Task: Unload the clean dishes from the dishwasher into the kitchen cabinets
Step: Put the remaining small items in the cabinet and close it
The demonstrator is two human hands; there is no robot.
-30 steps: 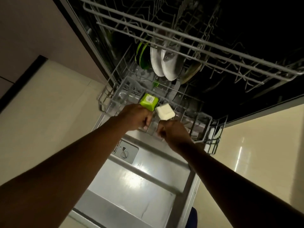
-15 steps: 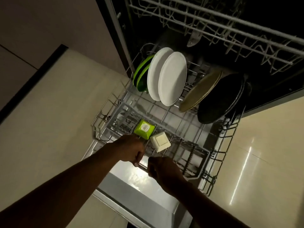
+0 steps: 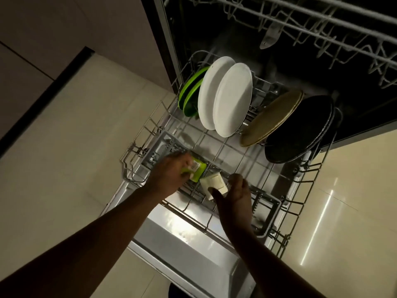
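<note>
Dishes were out in the open in the head view: the lower rack [image 3: 217,151] sat rolled out over the lowered dishwasher door [image 3: 182,239], where half a second before both hands had been clenched on its front rail, hauling. A second ago the rack was barely clear of the tub, and the plates were half hidden under the upper rack [image 3: 322,24].

The pull looked finished, and both hands had let go of the rail and gone for the small pieces at the front. The left hand [image 3: 169,175] was closing over the green square dish [image 3: 197,169], fingers curled across its near edge; motion blur smeared them, so whether the dish was gripped or only touched could not be told. The right hand [image 3: 237,193] was spread, thumb and fingers apart, its thumb lying against the near side of the cream square dish [image 3: 213,184], not yet clamped on it.

Both little dishes sat in the rack's front row, just beside each other, much as before. Behind them stood the green plates [image 3: 190,93], two white plates [image 3: 227,97], a tan plate [image 3: 272,119] and dark plates [image 3: 300,130], all on edge and untouched.

By my reading, unloading proper was only starting: nothing had left the rack, and no cabinet was in view.
</note>
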